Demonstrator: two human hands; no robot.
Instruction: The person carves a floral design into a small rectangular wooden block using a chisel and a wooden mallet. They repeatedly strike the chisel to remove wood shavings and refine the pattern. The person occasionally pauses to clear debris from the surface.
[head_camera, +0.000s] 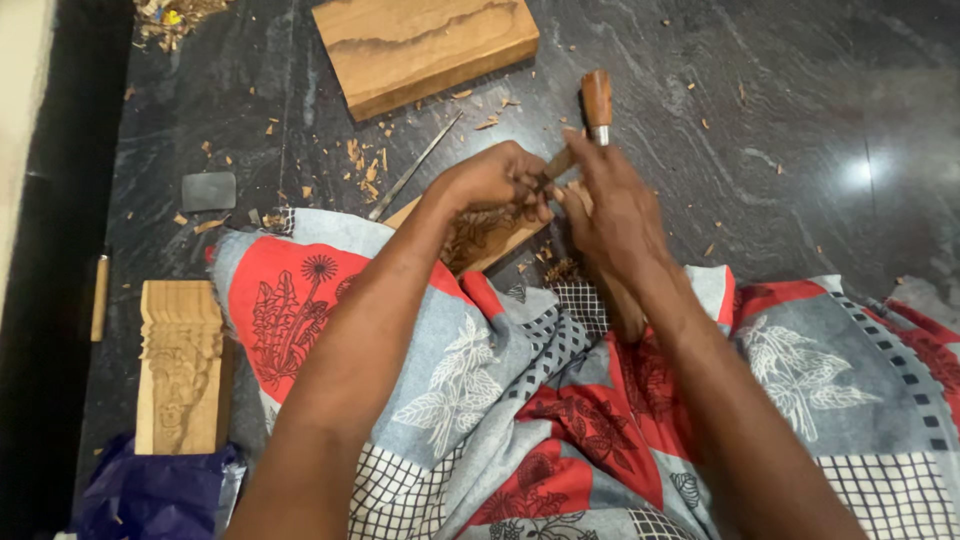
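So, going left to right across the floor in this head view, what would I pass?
Thin stick → carved block → grey stone → metal rod → left hand → chisel handle, held in the right hand. The plain wood block lies farther back and overlaps several, so I leave it out.

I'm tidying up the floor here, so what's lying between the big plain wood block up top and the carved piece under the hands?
In the head view, a thin metal tool lies slantwise on the dark floor between the plain wood block and the carved piece, among scattered wood chips.
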